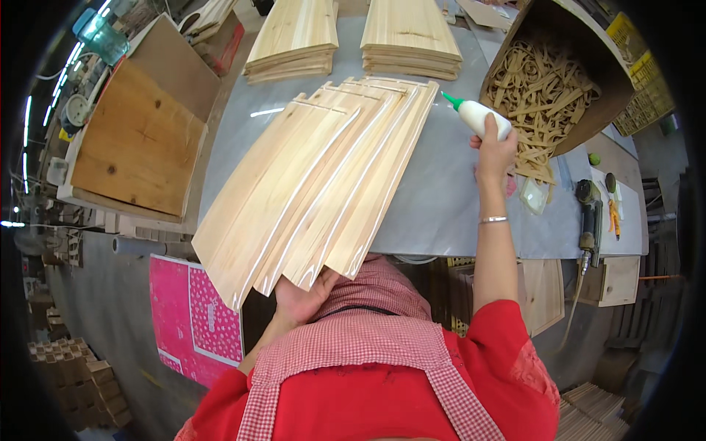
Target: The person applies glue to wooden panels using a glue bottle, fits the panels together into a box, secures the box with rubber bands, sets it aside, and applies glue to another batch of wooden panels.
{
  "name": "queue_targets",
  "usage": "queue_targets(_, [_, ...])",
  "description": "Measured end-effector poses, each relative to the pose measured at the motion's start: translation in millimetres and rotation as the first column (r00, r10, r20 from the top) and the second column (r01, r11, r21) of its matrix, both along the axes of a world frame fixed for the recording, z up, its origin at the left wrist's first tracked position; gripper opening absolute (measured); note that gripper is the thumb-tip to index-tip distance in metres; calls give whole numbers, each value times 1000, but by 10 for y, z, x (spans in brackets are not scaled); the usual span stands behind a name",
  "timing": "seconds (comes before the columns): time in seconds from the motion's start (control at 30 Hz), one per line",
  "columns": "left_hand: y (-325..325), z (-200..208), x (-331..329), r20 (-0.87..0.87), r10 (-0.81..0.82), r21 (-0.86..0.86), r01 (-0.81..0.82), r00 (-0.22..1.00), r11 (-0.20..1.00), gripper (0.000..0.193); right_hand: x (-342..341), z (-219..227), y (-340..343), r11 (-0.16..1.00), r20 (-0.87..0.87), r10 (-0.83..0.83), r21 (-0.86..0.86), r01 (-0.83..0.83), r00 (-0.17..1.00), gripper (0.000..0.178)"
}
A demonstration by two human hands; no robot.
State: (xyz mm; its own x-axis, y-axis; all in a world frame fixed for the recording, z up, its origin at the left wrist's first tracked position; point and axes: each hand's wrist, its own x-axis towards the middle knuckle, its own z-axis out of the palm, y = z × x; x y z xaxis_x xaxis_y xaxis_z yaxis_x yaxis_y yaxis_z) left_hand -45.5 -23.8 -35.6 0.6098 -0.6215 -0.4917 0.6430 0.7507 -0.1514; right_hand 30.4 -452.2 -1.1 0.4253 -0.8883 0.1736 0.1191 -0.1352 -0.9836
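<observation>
Several thin wooden boards (294,169) lie fanned out and overlapping, their far ends on the grey tabletop and their near ends past its edge. Glossy whitish lines of what looks like glue run along their exposed long edges. My left hand (303,300) supports the near ends from below, with the fingers partly hidden under the wood. In my right hand (494,151) is a white squeeze bottle (482,117) with a green nozzle. The bottle is tilted, its tip just right of the boards' far right corner.
Two stacks of boards, a left one (294,37) and a right one (408,37), stand at the back of the table (441,198). A box (618,66) of tan strips stands right, near a power tool (588,213). A wooden box (140,140) stands left.
</observation>
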Motion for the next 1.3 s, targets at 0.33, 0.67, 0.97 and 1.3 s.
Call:
queue_targets(0.33, [4,-74,1,6,-30,-24,30,1000,999,73,365,-95,-235,992,-123,-48,-123,33,991,48])
queue_targets(0.67, [23,-165,8,63,-55,-83,60,996,995,59,-1327,-389,242,990,99,-141,38,137,985,39])
queue_targets(0.97, [46,-306,24,-77,19,47,-15,997,999,65,-2292,-584,28,737,-241,-573,-569,365,783,47])
queue_targets(1.3, [1342,-388,189,448,163,350,-340,879,873,68,-2174,-199,247,641,-265,-537,-745,183,801,28])
